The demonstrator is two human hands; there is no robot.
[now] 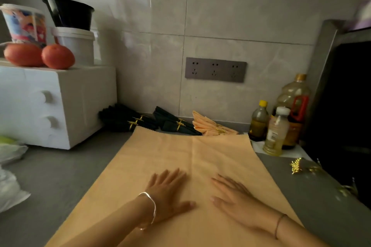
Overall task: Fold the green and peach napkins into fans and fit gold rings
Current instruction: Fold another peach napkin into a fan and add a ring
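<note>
A large peach napkin (180,154) lies spread flat on the grey counter, with a crease running down its middle. My left hand (168,192) and my right hand (234,198) press flat on it with straight fingers, either side of the crease. Behind the napkin, by the wall, lie folded dark green fans (128,120) with gold rings, more dark green fans (174,122) and a folded peach fan (210,125) with a gold ring. Loose gold rings (296,166) lie on the counter to the right.
A white microwave (40,106) stands at the left with two oranges (40,56) and tubs on top. Oil and sauce bottles (281,122) crowd the right rear. A dark appliance (345,116) borders the right. Plastic bags (10,176) lie at the left edge.
</note>
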